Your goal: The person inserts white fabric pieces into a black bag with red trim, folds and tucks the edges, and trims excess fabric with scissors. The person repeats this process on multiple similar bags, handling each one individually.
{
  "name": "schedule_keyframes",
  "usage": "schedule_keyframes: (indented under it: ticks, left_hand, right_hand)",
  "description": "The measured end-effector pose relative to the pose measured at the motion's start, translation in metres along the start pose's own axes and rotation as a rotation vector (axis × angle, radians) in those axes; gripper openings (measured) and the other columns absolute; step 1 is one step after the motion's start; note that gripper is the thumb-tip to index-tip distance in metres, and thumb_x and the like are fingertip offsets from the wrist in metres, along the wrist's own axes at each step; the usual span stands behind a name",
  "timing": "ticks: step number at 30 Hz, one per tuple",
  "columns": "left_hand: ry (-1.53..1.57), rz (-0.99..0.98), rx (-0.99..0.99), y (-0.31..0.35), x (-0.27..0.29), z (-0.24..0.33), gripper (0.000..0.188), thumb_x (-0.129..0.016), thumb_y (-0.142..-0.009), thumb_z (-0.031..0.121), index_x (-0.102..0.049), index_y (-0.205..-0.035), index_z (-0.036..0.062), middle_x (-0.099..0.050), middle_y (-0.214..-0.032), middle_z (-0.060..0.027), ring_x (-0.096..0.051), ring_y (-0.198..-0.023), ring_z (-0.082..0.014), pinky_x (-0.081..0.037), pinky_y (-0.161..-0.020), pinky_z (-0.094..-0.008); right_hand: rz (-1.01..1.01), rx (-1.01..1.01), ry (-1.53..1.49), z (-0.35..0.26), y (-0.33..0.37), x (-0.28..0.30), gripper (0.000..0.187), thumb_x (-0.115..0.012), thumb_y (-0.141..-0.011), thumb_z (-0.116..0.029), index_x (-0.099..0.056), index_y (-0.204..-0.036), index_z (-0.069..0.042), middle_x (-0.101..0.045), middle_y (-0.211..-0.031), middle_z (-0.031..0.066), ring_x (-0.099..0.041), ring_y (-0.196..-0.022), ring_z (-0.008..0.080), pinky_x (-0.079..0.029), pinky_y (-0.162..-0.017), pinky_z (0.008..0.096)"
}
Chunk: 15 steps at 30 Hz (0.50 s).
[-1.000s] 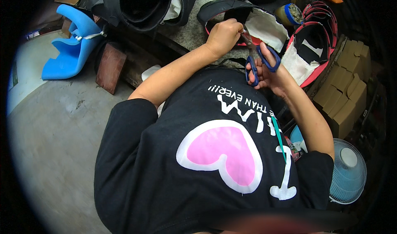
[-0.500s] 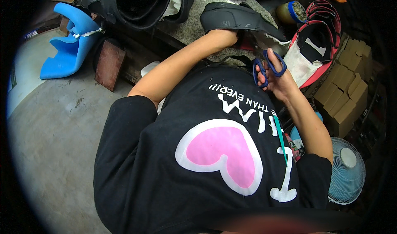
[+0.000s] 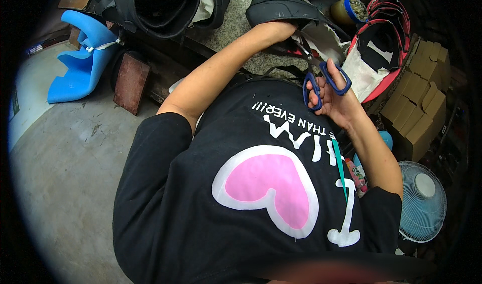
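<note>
My left hand (image 3: 277, 32) grips a black shoe upper (image 3: 281, 10) over the stone-topped bench; its fingers go in under the piece and are mostly hidden. Pale lining (image 3: 321, 39) shows along the right part of the upper. My right hand (image 3: 341, 105) holds scissors (image 3: 310, 73) with dark blue handles, thumb in one loop and fingers in the other. The blades stand apart and point up-left, close to my left hand and the lining's edge. Whether they touch the material I cannot tell.
Black shoe-like pieces (image 3: 168, 13) lie at the upper left, by a blue foam sheet (image 3: 83, 63). Right of the scissors are red-edged black pieces (image 3: 384, 45) and a blue-rimmed jar (image 3: 349, 10). Cardboard boxes (image 3: 411, 103) and a fan (image 3: 422, 203) stand farther right.
The scissor blades, hardly visible before, now show parted beside my left hand. The black upper has tilted and shifted slightly, with more pale lining showing. My right hand has moved slightly down.
</note>
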<state>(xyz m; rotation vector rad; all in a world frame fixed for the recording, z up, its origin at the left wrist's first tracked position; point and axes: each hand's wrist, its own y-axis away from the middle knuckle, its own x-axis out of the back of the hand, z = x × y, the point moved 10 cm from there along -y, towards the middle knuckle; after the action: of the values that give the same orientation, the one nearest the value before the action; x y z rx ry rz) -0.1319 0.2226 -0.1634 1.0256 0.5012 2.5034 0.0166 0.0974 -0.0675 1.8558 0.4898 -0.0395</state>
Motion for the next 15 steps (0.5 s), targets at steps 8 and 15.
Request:
schedule_keyframes:
  ticks: [8, 15]
  left_hand:
    - [0.132, -0.159, 0.057, 0.003, -0.013, 0.002, 0.045, -0.053, -0.088, 0.036, -0.063, -0.112, -0.0019, -0.066, -0.081, -0.0162, -0.067, -0.058, -0.0233, -0.054, -0.055, -0.0354]
    - [0.596, -0.090, 0.085, 0.022, -0.028, 0.005, 0.027, -0.060, -0.092, 0.024, -0.062, -0.098, -0.0024, -0.057, -0.069, -0.0057, -0.059, -0.051, -0.0151, -0.049, -0.048, -0.0273]
  right_hand:
    - [-0.003, 0.009, -0.007, 0.000, -0.004, -0.010, 0.075, -0.038, -0.086, -0.078, -0.061, -0.089, -0.007, -0.061, -0.062, 0.0022, -0.063, -0.057, 0.0132, -0.047, -0.046, 0.0187]
    - [0.098, 0.045, -0.002, 0.000, 0.000, -0.007, 0.072, -0.040, -0.086, -0.077, -0.060, -0.088, -0.008, -0.058, -0.061, -0.0002, -0.062, -0.057, 0.0119, -0.046, -0.046, 0.0177]
